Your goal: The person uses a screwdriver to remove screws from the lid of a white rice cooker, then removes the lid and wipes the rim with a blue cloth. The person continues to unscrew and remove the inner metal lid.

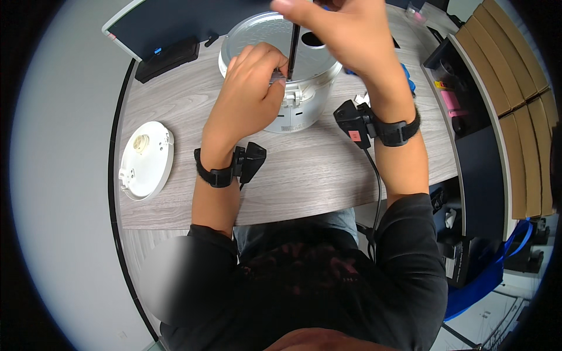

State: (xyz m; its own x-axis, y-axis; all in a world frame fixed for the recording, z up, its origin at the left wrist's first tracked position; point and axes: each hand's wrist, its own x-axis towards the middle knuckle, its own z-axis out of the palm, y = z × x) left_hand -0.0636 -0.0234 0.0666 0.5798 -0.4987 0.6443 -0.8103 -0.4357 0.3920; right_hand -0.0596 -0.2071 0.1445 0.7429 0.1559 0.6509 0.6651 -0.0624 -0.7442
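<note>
A round white appliance body (313,111) with a dented-looking silver metal top (252,35) stands on the desk; it resembles a rice cooker. My right hand (354,35) is raised over its far right side, fingers closed around the upper end of a dark screwdriver (294,50). The shaft runs down almost upright to the near rim, by a white hinge-like bracket (291,97). My left hand (249,96) lies against that rim, thumb and fingers pinched together beside the screwdriver's tip. What they hold there is hidden.
A white round cover (153,169) with a cream knob lies at the desk's left. Behind stand a monitor (175,26) and a black case (168,60). On the right are a shelf unit (483,169) and cardboard boxes (518,117). A cable (378,181) hangs from my right wristband.
</note>
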